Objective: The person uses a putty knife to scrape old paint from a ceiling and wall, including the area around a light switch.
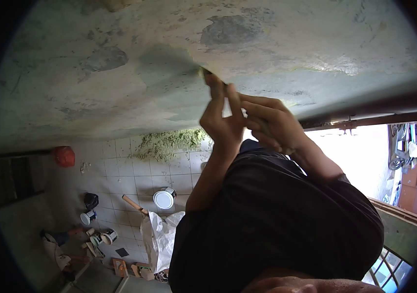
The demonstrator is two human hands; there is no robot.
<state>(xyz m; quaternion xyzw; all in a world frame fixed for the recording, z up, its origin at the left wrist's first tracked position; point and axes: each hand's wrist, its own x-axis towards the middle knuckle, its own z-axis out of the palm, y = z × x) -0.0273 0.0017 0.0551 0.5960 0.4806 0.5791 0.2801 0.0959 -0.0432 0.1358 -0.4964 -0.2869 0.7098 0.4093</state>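
Observation:
My left hand reaches up to a stained, patchy wall, its fingers closed around a thin dark scraper. Only the scraper's dark edge shows at the wall; the fingers hide most of it. Close beside it on the right, my right hand has its fingertips against the same tool near my left fingers. Around the contact point the wall has grey-green bare areas and paler coating with ragged edges.
Greenish flakes lie on the tiled floor at the wall's foot. A white-lidded bucket, a white sack, a wooden handle, several tins and a red bag stand around. A bright doorway opens on the right.

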